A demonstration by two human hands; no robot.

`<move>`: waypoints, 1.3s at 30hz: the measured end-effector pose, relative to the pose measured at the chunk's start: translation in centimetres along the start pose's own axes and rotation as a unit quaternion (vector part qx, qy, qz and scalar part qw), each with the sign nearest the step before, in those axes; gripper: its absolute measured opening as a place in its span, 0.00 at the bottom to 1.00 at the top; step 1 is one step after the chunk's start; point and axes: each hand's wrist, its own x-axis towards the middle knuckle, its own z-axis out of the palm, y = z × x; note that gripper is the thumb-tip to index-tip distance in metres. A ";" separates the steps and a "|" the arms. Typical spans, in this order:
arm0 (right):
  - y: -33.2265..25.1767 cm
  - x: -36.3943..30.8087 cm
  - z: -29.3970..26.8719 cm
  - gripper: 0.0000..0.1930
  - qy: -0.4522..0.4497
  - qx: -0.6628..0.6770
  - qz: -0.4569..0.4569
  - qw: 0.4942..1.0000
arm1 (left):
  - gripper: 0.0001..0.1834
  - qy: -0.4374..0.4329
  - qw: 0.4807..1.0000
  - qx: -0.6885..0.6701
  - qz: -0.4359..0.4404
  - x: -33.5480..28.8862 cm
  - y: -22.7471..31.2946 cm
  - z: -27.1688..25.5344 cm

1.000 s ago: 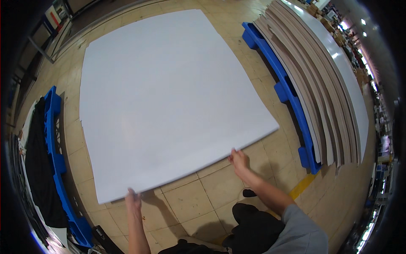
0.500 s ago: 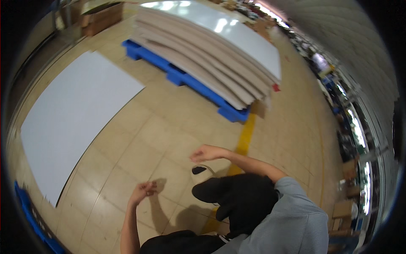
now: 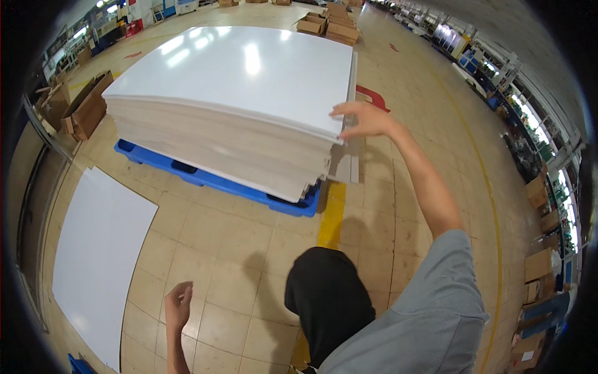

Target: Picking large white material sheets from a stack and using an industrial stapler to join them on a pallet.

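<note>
A tall stack of large white glossy boards with pale beige edges rests on a blue pallet. At the stack's near right corner is my right hand, fingers and thumb spread over the top board's edge. It appears to be at or just above the board; I cannot tell whether it touches. My left hand hangs low over the floor, loosely curved, with nothing in it. To its left a single white sheet lies flat on the floor.
Yellow floor tape runs from the pallet's corner toward my leg. Open cardboard boxes stand at the left and behind the stack. Cartons and shelving line the right side. A blue piece shows at the lower left.
My view has swung up and closer to the stack. My right hand has moved from low near my shoe out to the stack's corner. My left hand remains low and empty.
</note>
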 end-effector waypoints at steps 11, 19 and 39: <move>3.5 0.5 1.5 0.18 0.099 -0.065 -0.269 0.956 | 0.15 -0.008 0.889 0.198 0.412 17.7 33.2 15.6; -0.5 0.7 3.2 0.14 0.348 0.120 -0.001 0.930 | 0.15 -0.083 0.838 0.212 0.496 24.4 36.6 19.4; -6.6 -1.7 6.2 0.23 0.261 0.745 0.189 0.584 | 0.19 -0.193 0.819 0.216 0.494 24.8 39.4 19.4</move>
